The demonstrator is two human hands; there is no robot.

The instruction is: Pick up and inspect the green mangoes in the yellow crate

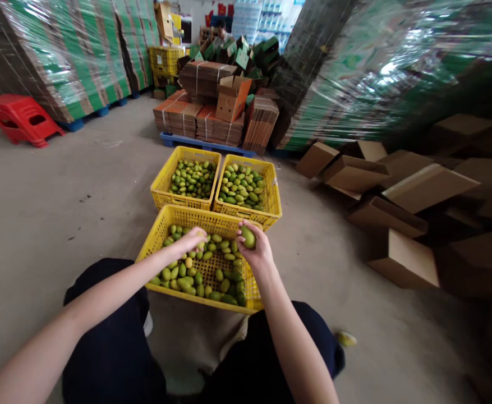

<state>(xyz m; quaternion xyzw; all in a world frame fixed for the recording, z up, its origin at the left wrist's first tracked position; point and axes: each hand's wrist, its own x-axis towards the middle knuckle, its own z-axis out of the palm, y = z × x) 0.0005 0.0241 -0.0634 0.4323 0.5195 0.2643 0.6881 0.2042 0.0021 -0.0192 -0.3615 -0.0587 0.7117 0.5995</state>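
A yellow plastic crate [199, 212] stands on the floor between my knees, with several green and yellowish mangoes [187, 280] in it and part of its slotted bottom bare. My right hand [254, 247] is raised over the crate's right side, its fingers wrapped round a green mango [248, 237]. Over the middle left of the crate is my left hand [194, 240], fingers curled round a yellowish-green mango, which the hand partly hides. Beyond it, two more yellow crates, the left one [161, 188] and the right one [276, 196], hold many mangoes.
Flattened cartons [182, 120] lie stacked on a blue pallet [203, 143] ahead. Open cardboard boxes [409, 258] are heaped at the right. A red stool [18, 115] stands at the far left. One mango [345, 338] lies on the floor. A person [221, 32] is far back.
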